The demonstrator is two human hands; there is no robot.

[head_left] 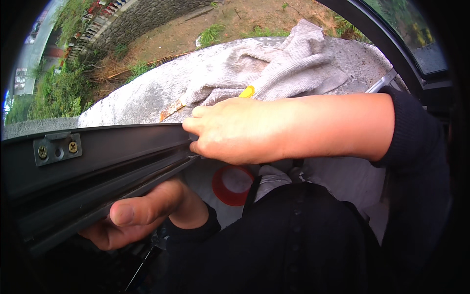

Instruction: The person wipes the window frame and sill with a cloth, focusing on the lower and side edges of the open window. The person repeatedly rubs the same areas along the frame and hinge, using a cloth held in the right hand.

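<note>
My left hand (147,213) is at the lower left, thumb on the near edge of a dark metal window frame (110,172) and fingers beneath it. Over the sill, my right hand (224,128) reaches left with curled fingers at the end of that frame; whether it grips anything is hidden. A metal bracket with brass-coloured screws (57,149) is fixed to the frame at the left. Just beyond my right hand lie a crumpled light-grey cloth (268,70), a rusty blade (171,110) and a yellow plastic piece (247,92), perhaps a handle.
A rough concrete ledge (121,99) runs outside the window, with soil and plants beyond it. Below my right forearm, a red round container (227,200) stands on the floor. An open window sash (407,58) with a metal stay (382,81) is at the upper right.
</note>
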